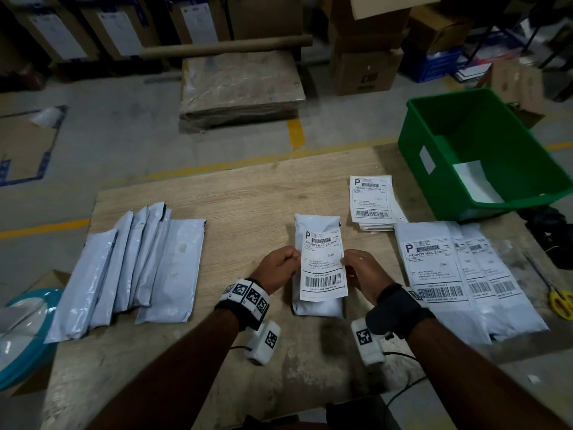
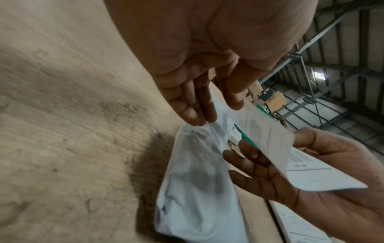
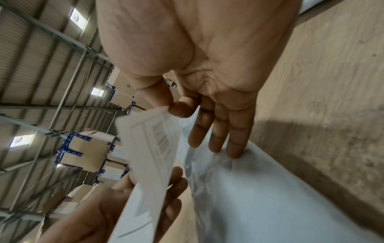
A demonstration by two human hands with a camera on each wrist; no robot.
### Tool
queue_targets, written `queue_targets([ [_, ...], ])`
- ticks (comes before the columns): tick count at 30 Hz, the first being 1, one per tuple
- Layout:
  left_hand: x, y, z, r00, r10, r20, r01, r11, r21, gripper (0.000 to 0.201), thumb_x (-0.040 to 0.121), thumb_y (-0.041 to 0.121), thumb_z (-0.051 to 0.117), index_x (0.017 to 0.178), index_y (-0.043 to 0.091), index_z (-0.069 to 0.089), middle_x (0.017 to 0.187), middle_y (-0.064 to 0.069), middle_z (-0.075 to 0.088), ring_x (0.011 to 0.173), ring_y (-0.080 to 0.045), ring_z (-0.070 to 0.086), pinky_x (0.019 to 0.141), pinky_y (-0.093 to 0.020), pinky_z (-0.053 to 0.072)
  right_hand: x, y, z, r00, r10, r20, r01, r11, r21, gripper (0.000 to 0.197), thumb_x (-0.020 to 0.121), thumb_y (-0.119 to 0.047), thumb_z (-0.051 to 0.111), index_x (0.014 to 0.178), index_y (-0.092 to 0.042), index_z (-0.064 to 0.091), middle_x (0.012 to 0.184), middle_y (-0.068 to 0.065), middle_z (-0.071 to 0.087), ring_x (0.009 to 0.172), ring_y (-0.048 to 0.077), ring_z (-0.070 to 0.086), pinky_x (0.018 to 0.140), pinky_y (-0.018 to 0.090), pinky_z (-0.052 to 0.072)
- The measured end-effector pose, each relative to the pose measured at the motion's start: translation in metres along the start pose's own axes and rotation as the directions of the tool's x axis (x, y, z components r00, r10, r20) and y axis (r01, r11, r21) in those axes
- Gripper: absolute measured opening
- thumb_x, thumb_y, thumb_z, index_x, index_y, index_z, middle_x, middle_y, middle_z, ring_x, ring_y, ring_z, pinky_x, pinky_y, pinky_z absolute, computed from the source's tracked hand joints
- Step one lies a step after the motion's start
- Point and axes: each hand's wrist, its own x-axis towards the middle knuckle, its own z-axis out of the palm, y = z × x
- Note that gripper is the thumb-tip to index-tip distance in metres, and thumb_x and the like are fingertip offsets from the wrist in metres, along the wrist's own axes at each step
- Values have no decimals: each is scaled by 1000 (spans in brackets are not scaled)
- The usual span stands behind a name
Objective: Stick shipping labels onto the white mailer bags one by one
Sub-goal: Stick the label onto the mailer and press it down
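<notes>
A white mailer bag (image 1: 317, 307) lies flat at the middle of the wooden table (image 1: 248, 197). Both hands hold a printed shipping label (image 1: 323, 265) just above it, lengthwise along the bag. My left hand (image 1: 280, 265) pinches the label's left edge and my right hand (image 1: 361, 268) pinches its right edge. In the right wrist view, thumb and forefinger pinch the label (image 3: 153, 156) while the other fingers (image 3: 228, 141) reach down to the bag (image 3: 259, 197). In the left wrist view the label (image 2: 270, 141) hangs clear of the bag (image 2: 195, 180).
Several unlabelled bags (image 1: 130, 268) fan out at the table's left. Labelled bags (image 1: 459, 274) overlap at the right, behind them a stack of labels (image 1: 370, 200) and a green bin (image 1: 490, 150). Yellow-handled scissors (image 1: 558, 301) lie at the right edge.
</notes>
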Motion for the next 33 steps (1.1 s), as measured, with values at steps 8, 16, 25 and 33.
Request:
queue_targets([
  [8, 8, -3, 9, 994, 17, 105, -22, 999, 46, 18, 72, 24, 51, 90, 23, 56, 95, -3, 66, 93, -23, 62, 90, -45, 52, 3, -11, -5, 999, 31, -44, -28, 997, 67, 22, 92, -3, 40, 89, -2, 62, 86, 16, 68, 72, 26, 65, 66, 33, 50],
  [16, 13, -5, 12, 992, -6, 127, -37, 943, 332, 35, 92, 4, 47, 123, 15, 60, 122, -5, 64, 111, -20, 60, 98, -34, 47, 3, -43, -19, 997, -3, -76, 18, 980, 199, 28, 89, -6, 42, 108, -5, 63, 111, 26, 65, 103, 41, 62, 93, 54, 48],
  [25, 15, 12, 7, 997, -70, -39, 71, 997, 13, 32, 104, 26, 37, 81, 17, 58, 76, 1, 65, 67, -8, 60, 64, -25, 46, 0, -24, -12, 999, -30, -18, 33, 979, 201, 28, 91, -3, 40, 112, 9, 54, 108, 25, 62, 99, 37, 59, 85, 44, 51],
  [33, 19, 1, 2, 998, -61, -15, 61, 996, 64, 14, 93, 17, 60, 79, 17, 59, 77, -5, 68, 66, -11, 65, 67, -33, 56, -3, 5, -13, 997, -57, -47, 60, 997, 57, 24, 94, -2, 45, 72, -10, 49, 83, 11, 65, 73, 22, 62, 67, 29, 51],
])
